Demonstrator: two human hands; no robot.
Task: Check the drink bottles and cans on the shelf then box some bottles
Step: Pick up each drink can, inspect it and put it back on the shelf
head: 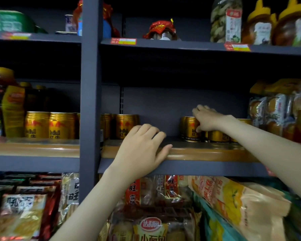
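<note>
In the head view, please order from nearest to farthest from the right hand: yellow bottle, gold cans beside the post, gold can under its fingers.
1. Gold can, gripped by the right hand.
2. Gold cans, left across the gap, by the post.
3. Yellow bottle, far left bay.

cans (190,128): glossy gold metal; shelf (207,153): smooth wood edge, matt grey metal; snack bags (233,202): shiny plastic
</note>
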